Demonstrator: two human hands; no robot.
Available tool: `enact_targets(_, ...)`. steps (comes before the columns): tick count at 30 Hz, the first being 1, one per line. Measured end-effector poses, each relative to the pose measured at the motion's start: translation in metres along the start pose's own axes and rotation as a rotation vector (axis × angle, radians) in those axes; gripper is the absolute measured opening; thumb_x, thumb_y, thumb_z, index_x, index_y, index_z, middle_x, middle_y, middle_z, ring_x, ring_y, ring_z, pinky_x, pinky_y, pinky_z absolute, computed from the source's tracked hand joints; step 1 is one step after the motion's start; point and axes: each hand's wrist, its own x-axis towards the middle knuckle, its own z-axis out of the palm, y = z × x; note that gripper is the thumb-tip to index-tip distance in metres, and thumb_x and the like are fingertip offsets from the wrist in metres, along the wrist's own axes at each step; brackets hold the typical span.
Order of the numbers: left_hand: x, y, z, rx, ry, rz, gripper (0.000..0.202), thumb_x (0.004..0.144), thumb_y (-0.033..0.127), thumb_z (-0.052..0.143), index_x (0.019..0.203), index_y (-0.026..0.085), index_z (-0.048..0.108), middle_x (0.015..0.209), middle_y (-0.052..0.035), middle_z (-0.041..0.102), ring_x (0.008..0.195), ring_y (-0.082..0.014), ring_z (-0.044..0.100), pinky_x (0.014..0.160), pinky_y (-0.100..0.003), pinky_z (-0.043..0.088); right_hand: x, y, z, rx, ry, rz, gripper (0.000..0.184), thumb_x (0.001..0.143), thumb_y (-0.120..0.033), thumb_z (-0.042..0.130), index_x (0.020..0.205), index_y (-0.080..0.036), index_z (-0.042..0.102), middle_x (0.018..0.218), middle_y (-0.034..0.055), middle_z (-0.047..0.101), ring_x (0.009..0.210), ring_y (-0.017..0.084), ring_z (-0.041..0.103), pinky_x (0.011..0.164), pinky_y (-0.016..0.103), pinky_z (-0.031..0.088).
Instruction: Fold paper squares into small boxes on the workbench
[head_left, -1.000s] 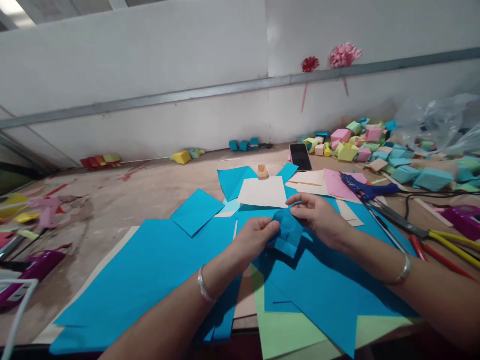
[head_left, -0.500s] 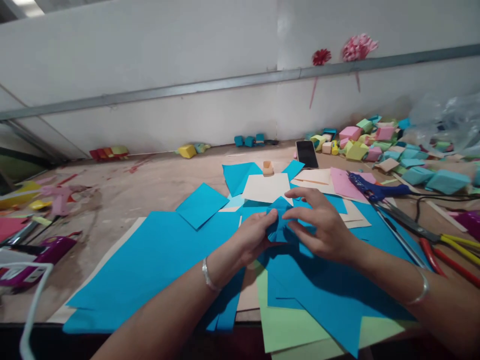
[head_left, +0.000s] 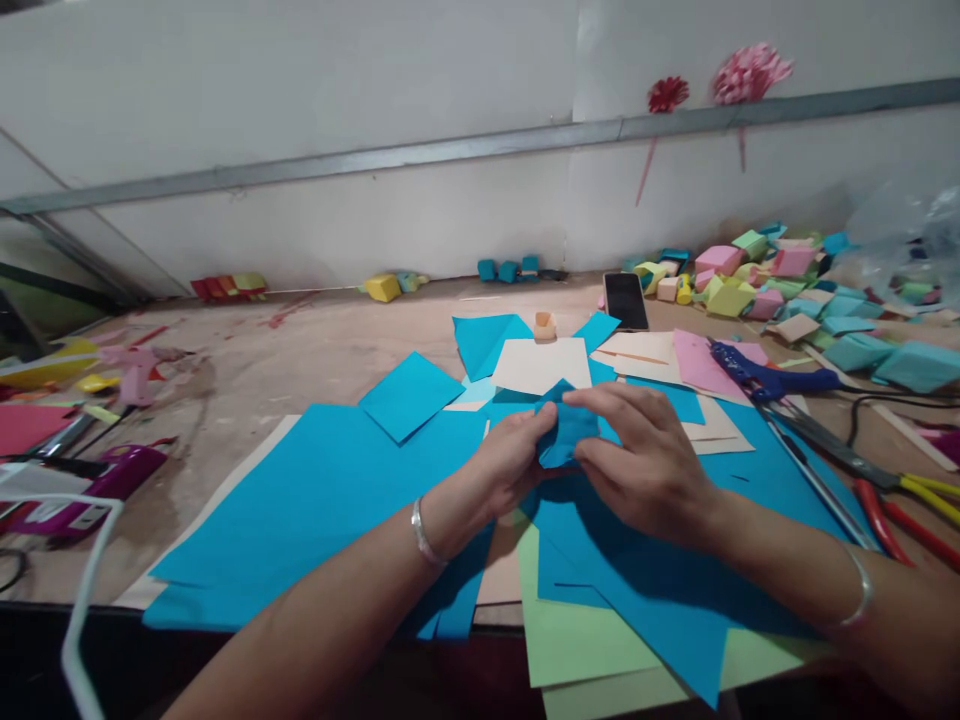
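Between my two hands is a small folded piece of blue paper (head_left: 568, 432), held above the table. My left hand (head_left: 511, 455) is closed on its left side, the thumb pressed on the face. The fingers of my right hand (head_left: 649, 455) grip its right side at the upper and lower edges. Below lie large blue paper sheets (head_left: 322, 510) and pale green sheets (head_left: 581, 650). A square of blue paper (head_left: 411, 397) rests left of my hands. Just beyond them lies a cream sheet (head_left: 541, 364), with a small peach paper box (head_left: 544, 326) at its far edge.
At the right lie a blue glue gun (head_left: 772, 375), scissors (head_left: 847, 450) and red-handled pliers (head_left: 881, 520). Behind are a phone (head_left: 625, 300) and a pile of folded paper boxes (head_left: 787, 290). A pink glue gun (head_left: 136, 375) and a white tube (head_left: 79, 620) stand left.
My right fingers have closed in on the blue paper, which now shows a flatter, squarer face. The view has shifted slightly, moving the scene a little to the right and up.
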Motion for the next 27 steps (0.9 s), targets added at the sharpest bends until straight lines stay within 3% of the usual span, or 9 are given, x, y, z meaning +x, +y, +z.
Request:
enact_targets(2, 0.002, 0.002, 0.0, -0.129, 0.039, -0.033, 0.025, 0.092, 0.036, 0.056, 0.081, 0.014, 0.062, 0.067, -0.0008, 0.058, 0.06, -0.0105, 0.055, 0.064, -0.026, 0.052, 0.0, -0.004, -0.005, -0.072, 0.023, -0.127, 0.02, 0.085, -0.011, 0.052, 0.073, -0.023, 0.063, 0.122, 0.0043, 0.063, 0.108, 0.025, 0.053, 0.085, 0.042, 0.041)
enact_targets(5, 0.003, 0.005, 0.002, -0.265, 0.021, -0.073, 0.031, 0.097, 0.032, 0.046, 0.087, 0.01, 0.065, 0.075, -0.0067, 0.065, 0.067, -0.0121, 0.061, 0.069, -0.025, 0.053, 0.0, -0.008, -0.006, -0.126, -0.057, -0.258, 0.026, 0.088, -0.009, 0.049, 0.07, -0.021, 0.063, 0.098, 0.0047, 0.07, 0.084, 0.021, 0.055, 0.068, 0.037, 0.037)
enact_targets(7, 0.003, 0.007, 0.003, -0.307, -0.008, -0.075, 0.037, 0.1, 0.032, 0.04, 0.091, 0.008, 0.066, 0.082, -0.011, 0.068, 0.073, -0.0139, 0.065, 0.074, -0.026, 0.055, -0.001, -0.009, -0.001, -0.129, -0.128, -0.277, 0.03, 0.09, -0.009, 0.046, 0.068, -0.019, 0.063, 0.087, 0.0069, 0.07, 0.075, 0.019, 0.053, 0.064, 0.036, 0.034)
enact_targets(10, 0.004, 0.009, 0.004, -0.325, -0.01, -0.059, 0.043, 0.101, 0.033, 0.034, 0.091, 0.006, 0.066, 0.089, -0.0144, 0.07, 0.079, -0.0163, 0.068, 0.077, -0.027, 0.055, -0.003, -0.009, 0.008, -0.101, -0.129, -0.276, 0.029, 0.091, -0.007, 0.045, 0.071, -0.015, 0.065, 0.085, 0.0104, 0.069, 0.071, 0.018, 0.053, 0.064, 0.035, 0.033)
enact_targets(14, 0.009, 0.006, -0.001, -0.264, 0.046, 0.016, 0.036, 0.099, 0.029, 0.039, 0.086, 0.008, 0.065, 0.084, -0.0127, 0.07, 0.073, -0.0167, 0.068, 0.072, -0.028, 0.056, -0.008, -0.01, 0.015, 0.05, -0.125, -0.221, 0.023, 0.091, -0.008, 0.046, 0.081, -0.014, 0.066, 0.085, 0.0099, 0.069, 0.072, 0.017, 0.056, 0.063, 0.032, 0.034)
enact_targets(17, 0.009, 0.001, -0.005, -0.132, 0.068, 0.053, 0.019, 0.092, 0.026, 0.052, 0.084, 0.012, 0.063, 0.076, -0.0076, 0.068, 0.063, -0.0142, 0.064, 0.065, -0.028, 0.053, -0.006, -0.007, 0.012, 0.329, -0.1, -0.05, 0.019, 0.093, -0.017, 0.047, 0.088, -0.016, 0.065, 0.083, 0.0061, 0.069, 0.072, 0.015, 0.058, 0.063, 0.029, 0.039)
enact_targets(20, 0.006, -0.001, -0.007, 0.03, 0.091, 0.108, 0.014, 0.084, 0.028, 0.062, 0.08, 0.015, 0.06, 0.067, -0.0011, 0.061, 0.054, -0.0098, 0.054, 0.055, -0.022, 0.044, -0.001, 0.003, 0.005, 0.443, -0.029, 0.309, 0.015, 0.092, -0.027, 0.051, 0.087, -0.018, 0.062, 0.075, 0.0034, 0.064, 0.064, 0.013, 0.054, 0.061, 0.027, 0.041)
enact_targets(23, 0.004, -0.001, -0.007, 0.237, 0.033, 0.203, 0.017, 0.085, 0.029, 0.059, 0.075, 0.014, 0.059, 0.065, 0.0003, 0.057, 0.055, -0.0089, 0.049, 0.054, -0.022, 0.037, 0.004, 0.017, 0.003, 0.531, -0.027, 0.649, 0.022, 0.085, -0.04, 0.06, 0.09, -0.019, 0.057, 0.07, 0.0006, 0.058, 0.057, 0.012, 0.048, 0.053, 0.026, 0.039)
enact_targets(27, 0.002, 0.003, -0.005, 0.594, -0.014, 0.281, 0.018, 0.083, 0.027, 0.058, 0.07, 0.015, 0.061, 0.06, 0.0031, 0.05, 0.054, -0.0085, 0.039, 0.052, -0.023, 0.029, 0.004, 0.026, 0.01, 0.815, -0.209, 0.729, 0.029, 0.082, -0.035, 0.061, 0.104, -0.018, 0.056, 0.066, -0.003, 0.052, 0.057, 0.011, 0.049, 0.052, 0.024, 0.039)
